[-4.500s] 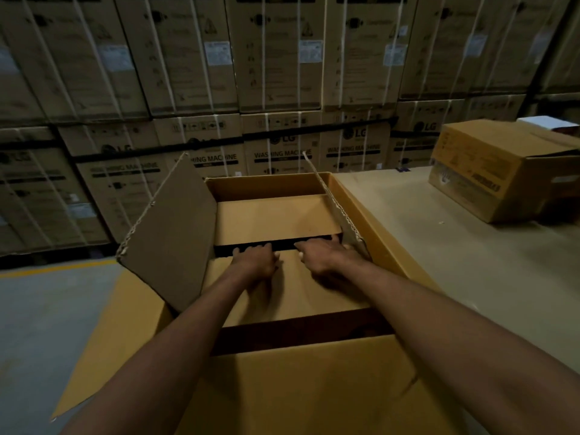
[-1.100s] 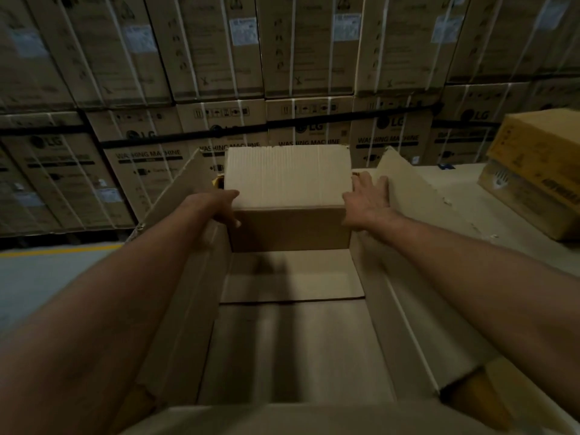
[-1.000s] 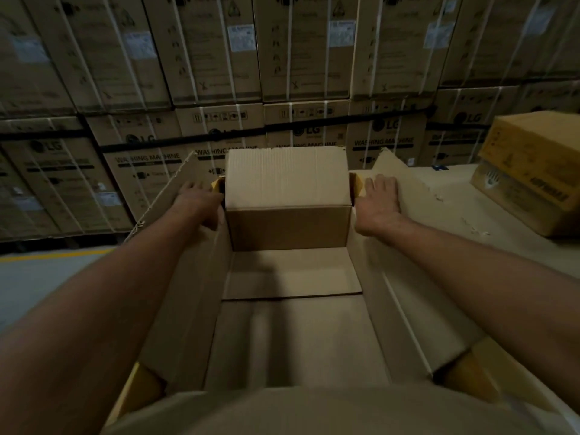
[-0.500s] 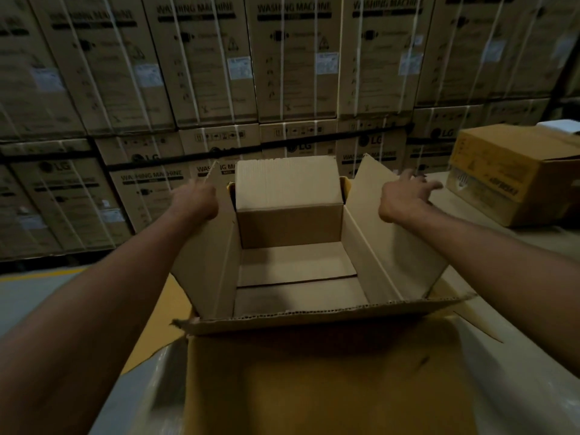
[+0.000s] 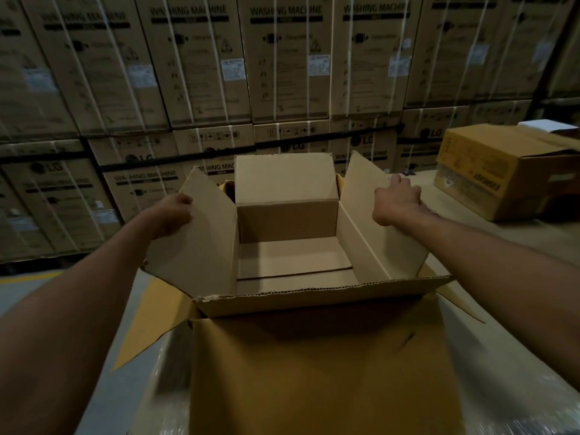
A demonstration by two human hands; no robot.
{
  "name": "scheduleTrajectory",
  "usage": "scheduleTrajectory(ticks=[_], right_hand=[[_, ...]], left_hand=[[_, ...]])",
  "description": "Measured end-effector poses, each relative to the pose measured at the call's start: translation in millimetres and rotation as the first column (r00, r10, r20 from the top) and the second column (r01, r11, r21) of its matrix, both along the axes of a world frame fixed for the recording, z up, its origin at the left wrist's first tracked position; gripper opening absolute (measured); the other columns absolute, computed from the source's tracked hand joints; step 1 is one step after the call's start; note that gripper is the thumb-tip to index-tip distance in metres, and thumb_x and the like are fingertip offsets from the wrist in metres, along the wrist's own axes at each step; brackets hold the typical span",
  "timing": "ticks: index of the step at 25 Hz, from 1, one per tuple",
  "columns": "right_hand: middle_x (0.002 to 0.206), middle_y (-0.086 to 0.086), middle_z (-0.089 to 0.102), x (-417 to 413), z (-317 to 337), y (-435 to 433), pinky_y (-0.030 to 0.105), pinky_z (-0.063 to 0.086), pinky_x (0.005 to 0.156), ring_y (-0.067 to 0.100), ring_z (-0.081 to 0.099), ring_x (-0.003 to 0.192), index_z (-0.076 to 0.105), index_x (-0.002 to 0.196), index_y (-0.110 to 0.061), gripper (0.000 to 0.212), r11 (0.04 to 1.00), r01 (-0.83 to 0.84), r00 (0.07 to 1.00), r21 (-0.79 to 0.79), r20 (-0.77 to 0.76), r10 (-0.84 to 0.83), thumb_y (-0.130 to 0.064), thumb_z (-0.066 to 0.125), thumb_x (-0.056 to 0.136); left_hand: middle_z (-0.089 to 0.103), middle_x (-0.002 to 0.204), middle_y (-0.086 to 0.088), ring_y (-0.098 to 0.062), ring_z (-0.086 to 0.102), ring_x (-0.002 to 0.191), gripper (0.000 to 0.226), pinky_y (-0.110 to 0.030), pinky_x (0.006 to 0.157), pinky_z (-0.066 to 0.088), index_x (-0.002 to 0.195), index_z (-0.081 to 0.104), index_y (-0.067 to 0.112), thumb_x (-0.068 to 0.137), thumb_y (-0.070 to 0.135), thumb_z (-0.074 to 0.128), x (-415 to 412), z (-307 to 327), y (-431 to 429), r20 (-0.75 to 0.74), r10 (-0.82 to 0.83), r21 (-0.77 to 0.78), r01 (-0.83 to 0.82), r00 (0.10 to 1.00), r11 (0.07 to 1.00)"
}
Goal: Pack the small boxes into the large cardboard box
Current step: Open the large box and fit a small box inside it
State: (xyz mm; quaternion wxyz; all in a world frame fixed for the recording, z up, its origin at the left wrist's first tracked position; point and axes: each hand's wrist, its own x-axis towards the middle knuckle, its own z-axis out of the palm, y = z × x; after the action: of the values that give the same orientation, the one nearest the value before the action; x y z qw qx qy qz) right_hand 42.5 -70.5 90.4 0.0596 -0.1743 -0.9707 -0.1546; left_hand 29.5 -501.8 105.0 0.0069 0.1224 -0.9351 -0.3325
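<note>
1. Fingers (image 5: 185, 200) of left hand (image 5: 172, 216): curled together at the outer edge of the left flap (image 5: 201, 246), gripping it.
2. Fingers (image 5: 400, 183) of right hand (image 5: 396, 200): curled together over the upper edge of the right flap (image 5: 381, 221), gripping it.
3. Both flaps: raised and leaning outward, flanking the opening of the large cardboard box (image 5: 314, 372); forearms stretched forward on either side.
4. Near flap (image 5: 314, 304): folded out toward the viewer, ragged corrugated edge uppermost.
5. Small box (image 5: 285, 183): closed, plain brown, upright inside the large cardboard box at its far end, fitted between the two side walls, top above the rim; box bottom visible in front of it.
6. Tabletop (image 5: 518, 243): pale surface to the right of the large cardboard box.
7. Yellow-brown carton (image 5: 483, 171): on the tabletop at far right, well apart from the large cardboard box, printed side facing the viewer.
8. Background: wall of strapped cartons (image 5: 288, 64) marked "WASHING MACHINE", stacked in rows; grey floor (image 5: 22, 287) at left, crossed by a yellow line.
</note>
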Motion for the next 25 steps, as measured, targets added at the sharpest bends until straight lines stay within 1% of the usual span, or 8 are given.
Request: scheduleTrajectory(ticks=[3, 7, 9, 14, 17, 21, 23, 25], right_hand=[[0.161, 0.019, 0.017, 4, 0, -9, 0.058, 0.027, 0.113, 0.037, 0.022, 0.144, 0.059, 0.136, -0.023, 0.047, 0.997, -0.042, 0.999, 0.061, 0.003, 0.042, -0.033, 0.063, 0.09], [0.158, 0.017, 0.025, 15, 11, -14, 0.062, 0.021, 0.117, 0.037, 0.021, 0.146, 0.063, 0.132, -0.025, 0.046, 0.995, -0.085, 0.995, 0.043, -0.044, 0.087, -0.033, 0.068, 0.087], [0.155, 0.015, 0.032, 21, 15, -13, 0.063, 0.023, 0.116, 0.036, 0.025, 0.144, 0.065, 0.128, -0.026, 0.044, 0.991, -0.123, 0.988, 0.047, -0.091, 0.126, -0.032, 0.07, 0.085], [0.139, 0.012, 0.052, 37, 26, -2, 0.051, 0.041, 0.102, 0.032, 0.046, 0.13, 0.064, 0.129, -0.02, 0.037, 0.989, -0.107, 0.989, 0.102, -0.093, 0.116, -0.025, 0.066, 0.092], [0.124, 0.009, 0.064, 40, 31, 24, 0.038, 0.05, 0.076, 0.028, 0.063, 0.111, 0.059, 0.135, -0.017, 0.038, 0.98, -0.09, 0.989, -0.179, -0.133, 0.066, -0.017, 0.057, 0.097], [0.134, 0.009, 0.061, 45, 22, 50, 0.042, 0.057, 0.088, 0.029, 0.062, 0.109, 0.049, 0.149, -0.027, 0.053, 0.865, -0.162, 0.982, -0.474, -0.159, 0.097, -0.016, 0.051, 0.097], [0.132, 0.01, 0.06, 48, 20, 51, 0.041, 0.057, 0.087, 0.027, 0.061, 0.104, 0.045, 0.151, -0.024, 0.056, 0.823, -0.19, 0.98, -0.536, -0.151, 0.128, -0.012, 0.053, 0.097], [0.13, 0.011, 0.06, 51, 20, 54, 0.039, 0.056, 0.082, 0.025, 0.058, 0.099, 0.045, 0.15, -0.02, 0.056, 0.781, -0.223, 0.975, -0.583, -0.129, 0.182, -0.008, 0.055, 0.096]], left_hand=[[0.038, 0.146, -0.016, -0.039, 0.048, 0.124, 0.076, -0.05, 0.096, 0.048, 0.156, 0.032, 0.027, 0.09, 0.02, 0.071, 1, 11, 27, -0.009, -0.072, -0.43, 0.062, 0.997, 0.901], [0.034, 0.155, -0.014, -0.038, 0.039, 0.138, 0.072, -0.057, 0.111, 0.037, 0.152, 0.038, 0.029, 0.09, 0.037, 0.073, 6, 24, 52, 0.001, -0.127, -0.667, 0.095, 0.992, 0.739], [0.035, 0.157, -0.013, -0.037, 0.035, 0.143, 0.069, -0.057, 0.113, 0.032, 0.151, 0.04, 0.029, 0.091, 0.042, 0.071, 9, 31, 67, -0.006, -0.182, -0.708, 0.124, 0.983, 0.695], [0.05, 0.149, -0.009, -0.03, 0.047, 0.135, 0.059, -0.049, 0.109, 0.042, 0.145, 0.048, 0.023, 0.093, 0.04, 0.069, 22, 47, 122, -0.005, -0.391, -0.555, 0.323, 0.92, 0.767], [0.046, 0.152, -0.007, -0.028, 0.043, 0.139, 0.054, -0.047, 0.113, 0.039, 0.143, 0.052, 0.02, 0.094, 0.037, 0.068, 33, 49, 158, 0.059, -0.486, -0.513, 0.444, 0.872, 0.735], [0.051, 0.148, -0.006, -0.027, 0.048, 0.135, 0.051, -0.047, 0.112, 0.041, 0.138, 0.058, 0.017, 0.096, 0.046, 0.062, 59, 54, 220, 0.094, -0.636, -0.305, 0.63, 0.766, 0.714], [0.053, 0.146, -0.005, -0.026, 0.051, 0.132, 0.065, -0.047, 0.108, 0.045, 0.141, 0.056, 0.015, 0.094, 0.059, 0.055, 81, 56, 256, 0.149, -0.684, -0.163, 0.699, 0.715, 0.696], [0.053, 0.147, -0.004, -0.026, 0.055, 0.129, 0.084, -0.048, 0.104, 0.05, 0.147, 0.05, 0.018, 0.083, 0.073, 0.051, 103, 55, 285, 0.311, -0.699, 0.044, 0.725, 0.644, 0.687]])
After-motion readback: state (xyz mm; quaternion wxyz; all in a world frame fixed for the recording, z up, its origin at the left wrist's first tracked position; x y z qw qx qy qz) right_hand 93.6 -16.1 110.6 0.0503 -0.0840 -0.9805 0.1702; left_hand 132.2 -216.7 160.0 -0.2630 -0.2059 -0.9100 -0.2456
